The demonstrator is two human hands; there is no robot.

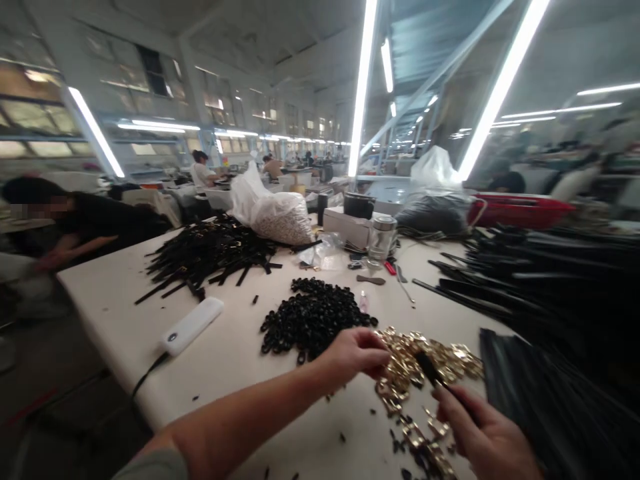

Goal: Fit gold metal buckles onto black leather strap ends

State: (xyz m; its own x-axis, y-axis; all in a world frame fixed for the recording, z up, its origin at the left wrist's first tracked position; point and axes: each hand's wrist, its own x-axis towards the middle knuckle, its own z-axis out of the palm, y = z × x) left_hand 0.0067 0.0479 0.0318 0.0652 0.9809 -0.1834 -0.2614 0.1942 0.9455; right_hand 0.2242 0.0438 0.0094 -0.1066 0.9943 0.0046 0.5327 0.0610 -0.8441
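My left hand [357, 353] is at the left edge of a pile of gold metal buckles [450, 360], its fingers closed together; whatever is between the fingertips is too small to make out. To the right, my right hand [487, 433] grips a black strap [427, 368], whose end points up and left over the buckles. Just behind my left hand lies a heap of small black loops [317, 313]. Dark strips [515, 367] lie beside the buckles on the right.
On the white table [240, 373] are black straps [215, 250], a white power bank [193, 325], a bag of small pieces [280, 213], a glass jar [383, 237] and a red basket [520, 209]. A person [80, 217] sits at the left.
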